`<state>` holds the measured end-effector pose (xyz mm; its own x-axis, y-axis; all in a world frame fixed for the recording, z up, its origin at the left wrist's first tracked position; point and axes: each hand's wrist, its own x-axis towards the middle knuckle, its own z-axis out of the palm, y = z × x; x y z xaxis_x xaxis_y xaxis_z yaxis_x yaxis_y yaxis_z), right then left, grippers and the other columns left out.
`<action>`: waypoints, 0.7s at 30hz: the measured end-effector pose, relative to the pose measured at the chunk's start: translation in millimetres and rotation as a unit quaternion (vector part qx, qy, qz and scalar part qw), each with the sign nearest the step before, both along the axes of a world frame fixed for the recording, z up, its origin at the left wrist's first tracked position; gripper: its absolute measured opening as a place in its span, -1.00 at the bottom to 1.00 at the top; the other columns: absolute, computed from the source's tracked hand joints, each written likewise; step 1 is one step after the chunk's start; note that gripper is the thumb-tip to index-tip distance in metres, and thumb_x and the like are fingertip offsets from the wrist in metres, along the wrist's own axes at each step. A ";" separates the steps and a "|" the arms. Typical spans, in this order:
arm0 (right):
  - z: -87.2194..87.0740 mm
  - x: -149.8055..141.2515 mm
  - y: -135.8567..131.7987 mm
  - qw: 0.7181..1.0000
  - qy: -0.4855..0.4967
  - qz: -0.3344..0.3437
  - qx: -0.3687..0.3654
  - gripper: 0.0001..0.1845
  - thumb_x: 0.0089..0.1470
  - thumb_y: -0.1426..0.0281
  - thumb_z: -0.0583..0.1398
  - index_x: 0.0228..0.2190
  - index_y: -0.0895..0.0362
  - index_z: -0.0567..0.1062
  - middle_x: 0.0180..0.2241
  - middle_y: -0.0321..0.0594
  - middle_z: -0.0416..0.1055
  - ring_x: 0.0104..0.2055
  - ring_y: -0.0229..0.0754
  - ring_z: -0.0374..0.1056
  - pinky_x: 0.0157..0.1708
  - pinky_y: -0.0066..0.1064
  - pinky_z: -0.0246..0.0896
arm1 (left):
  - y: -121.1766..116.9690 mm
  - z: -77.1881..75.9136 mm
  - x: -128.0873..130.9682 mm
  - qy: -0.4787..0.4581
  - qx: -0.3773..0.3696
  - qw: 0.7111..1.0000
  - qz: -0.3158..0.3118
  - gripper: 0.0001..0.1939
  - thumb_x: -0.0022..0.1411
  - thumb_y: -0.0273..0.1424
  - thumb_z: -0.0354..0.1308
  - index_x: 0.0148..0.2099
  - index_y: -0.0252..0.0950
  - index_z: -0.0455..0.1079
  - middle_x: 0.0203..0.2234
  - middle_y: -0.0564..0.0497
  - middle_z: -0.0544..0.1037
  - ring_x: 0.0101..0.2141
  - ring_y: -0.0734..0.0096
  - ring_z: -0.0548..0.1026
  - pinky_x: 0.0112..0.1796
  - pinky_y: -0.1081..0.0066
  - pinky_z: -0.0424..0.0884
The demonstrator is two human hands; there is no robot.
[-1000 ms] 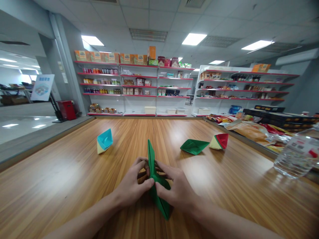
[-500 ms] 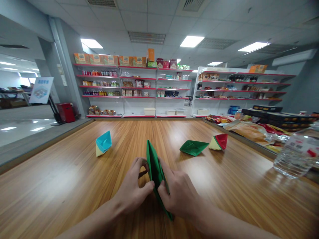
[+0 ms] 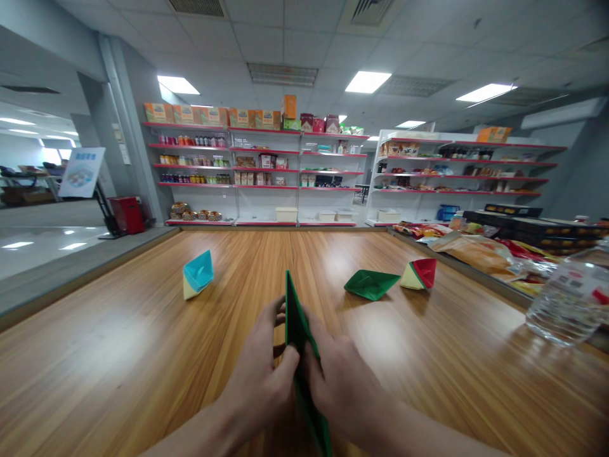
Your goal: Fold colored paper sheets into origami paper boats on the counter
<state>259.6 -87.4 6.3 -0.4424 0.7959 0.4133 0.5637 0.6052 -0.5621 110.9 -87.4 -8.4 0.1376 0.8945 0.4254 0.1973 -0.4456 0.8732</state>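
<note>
A folded green paper point(image 3: 295, 324) stands on edge over the wooden table point(image 3: 118, 355), its point aimed away from me. My left hand point(image 3: 261, 374) pinches its left side, thumb and fingers closed on it. My right hand point(image 3: 335, 377) presses against its right side, fingers closed round the fold. The two hands nearly touch across the paper, and its lower end runs down out of view between my wrists.
Three finished paper boats lie further back: a blue-and-yellow one point(image 3: 198, 281) at left, a green one point(image 3: 370, 283) and a red-and-yellow one point(image 3: 419, 273) at right. A plastic water bottle point(image 3: 566, 295) lies at the right edge beside snack packets point(image 3: 476, 249). Store shelves point(image 3: 266, 171) line the back wall.
My hands have drawn closer together and nearer to me, squeezing the green paper flatter. The paper now stands more upright and narrow between them.
</note>
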 end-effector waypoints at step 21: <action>3.9 7.2 20.4 0.983 0.124 0.021 0.133 -0.76 0.12 0.54 0.05 -0.28 0.13 0.50 -0.38 -0.18 0.41 -0.32 -0.20 0.36 -0.33 -0.39 0.27 | 13.3 -4.1 -11.2 0.052 -0.005 0.998 -0.018 -0.57 0.09 -0.66 -0.04 0.01 -0.30 0.29 -0.10 -0.10 0.48 -0.09 0.25 0.44 -0.12 0.30 0.39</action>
